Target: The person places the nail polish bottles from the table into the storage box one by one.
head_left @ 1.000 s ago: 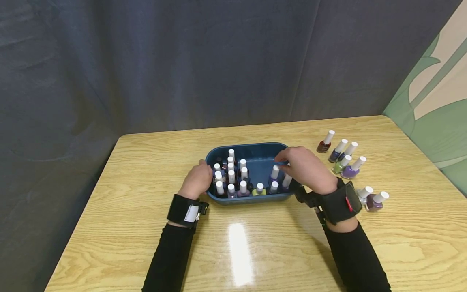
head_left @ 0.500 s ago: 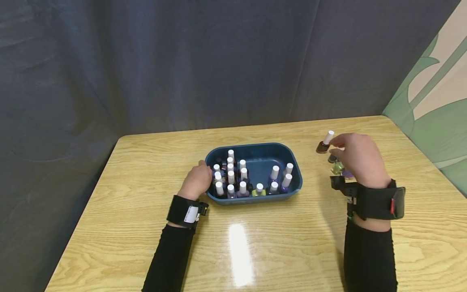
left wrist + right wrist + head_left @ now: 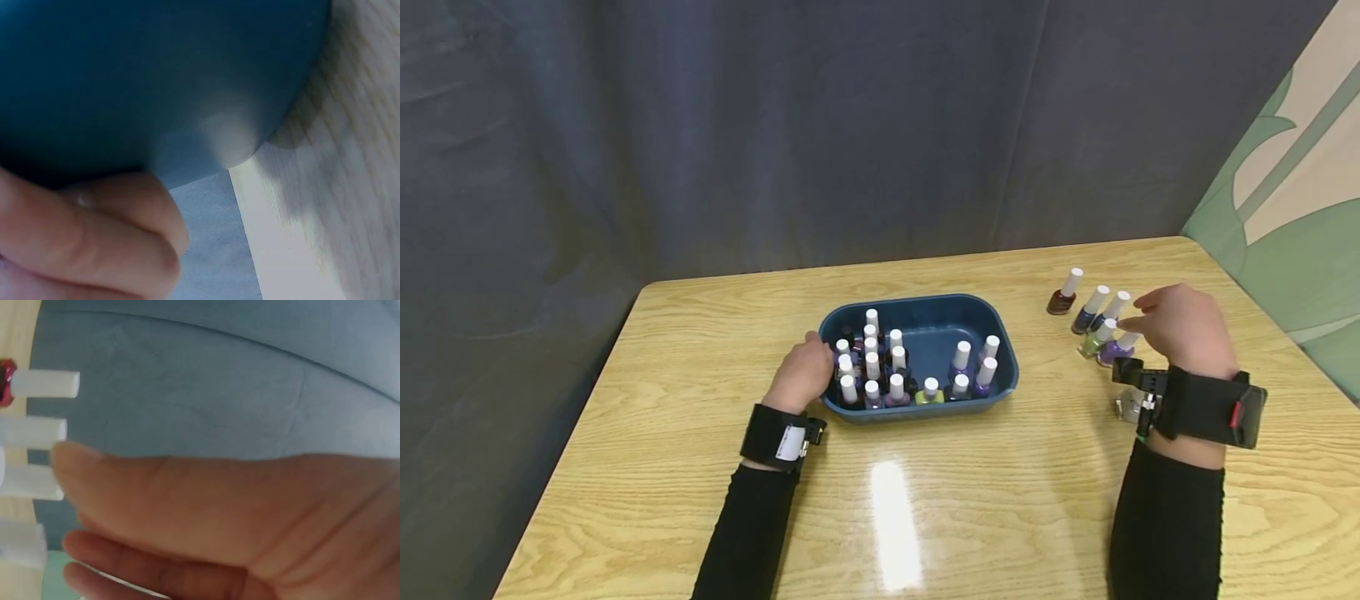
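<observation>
A blue plastic bin (image 3: 925,412) holds several white-capped nail polish bottles, packed at its left and along its front and right. My left hand (image 3: 801,377) grips the bin's left end; in the left wrist view its curled fingers (image 3: 125,244) lie against the wall. To the right my right hand (image 3: 1189,327) hovers beside the loose bottles, thumb and fingers apart, holding nothing. Closest to its fingertips are a purple nail polish (image 3: 1111,354) and a dark blue one (image 3: 1103,318). In the right wrist view the thumb (image 3: 156,487) overlaps the white caps.
A dark red nail polish (image 3: 1061,302), another dark blue bottle (image 3: 1083,320) and a green one (image 3: 1089,345) stand in the same group. A clear bottle (image 3: 1127,406) is partly hidden by the right wrist strap. A dark curtain (image 3: 850,133) hangs behind the wooden table (image 3: 700,333).
My right hand has left the bin's right end, where one more purple bottle now stands, and moved right over the loose bottles. The left hand has stayed at the bin.
</observation>
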Motion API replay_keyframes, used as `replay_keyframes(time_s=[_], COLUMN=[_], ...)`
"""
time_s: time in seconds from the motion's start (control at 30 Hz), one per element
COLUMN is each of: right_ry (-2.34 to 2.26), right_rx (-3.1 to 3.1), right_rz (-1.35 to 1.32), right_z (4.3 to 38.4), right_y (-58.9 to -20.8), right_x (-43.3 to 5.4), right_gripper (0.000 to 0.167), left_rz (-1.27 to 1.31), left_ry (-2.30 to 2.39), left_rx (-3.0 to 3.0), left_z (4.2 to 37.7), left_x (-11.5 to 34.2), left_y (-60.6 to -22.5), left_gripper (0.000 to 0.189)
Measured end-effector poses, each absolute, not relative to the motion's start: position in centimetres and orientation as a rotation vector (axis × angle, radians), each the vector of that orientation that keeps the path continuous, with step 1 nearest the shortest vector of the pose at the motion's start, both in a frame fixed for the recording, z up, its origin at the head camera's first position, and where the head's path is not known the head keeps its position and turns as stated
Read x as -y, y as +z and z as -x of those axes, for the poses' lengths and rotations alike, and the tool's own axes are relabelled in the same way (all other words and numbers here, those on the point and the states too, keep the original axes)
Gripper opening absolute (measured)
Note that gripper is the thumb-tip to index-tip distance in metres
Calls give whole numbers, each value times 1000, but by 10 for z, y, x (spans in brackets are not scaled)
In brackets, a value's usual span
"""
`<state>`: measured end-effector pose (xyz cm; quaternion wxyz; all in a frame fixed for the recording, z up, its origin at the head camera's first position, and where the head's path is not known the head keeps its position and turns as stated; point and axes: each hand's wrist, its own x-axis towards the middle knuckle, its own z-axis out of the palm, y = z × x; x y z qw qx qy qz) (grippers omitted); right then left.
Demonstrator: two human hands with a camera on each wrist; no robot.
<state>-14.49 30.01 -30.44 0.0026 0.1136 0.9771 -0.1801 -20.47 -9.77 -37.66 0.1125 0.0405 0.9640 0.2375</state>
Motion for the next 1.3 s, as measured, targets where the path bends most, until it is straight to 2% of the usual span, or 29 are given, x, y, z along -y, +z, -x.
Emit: replay_keyframes(time_s=[0.37, 0.93, 1.3], right_ry=[-511, -620, -603], right_rx=[-2976, -3033, -3124], right_rz=[-316, -510, -499], right_z=[148, 151, 139], right_y=[-312, -318, -309], right_x=[-308, -306, -308], right_gripper=[41, 22, 24], left_rz=[-118, -97, -108], left_ry=[698, 675, 721], left_rx=[-2829, -2826, -2818], left_z=[204, 205, 205], left_x=[98, 99, 98], left_y=[-377, -379, -378], left_gripper=[40, 40, 40])
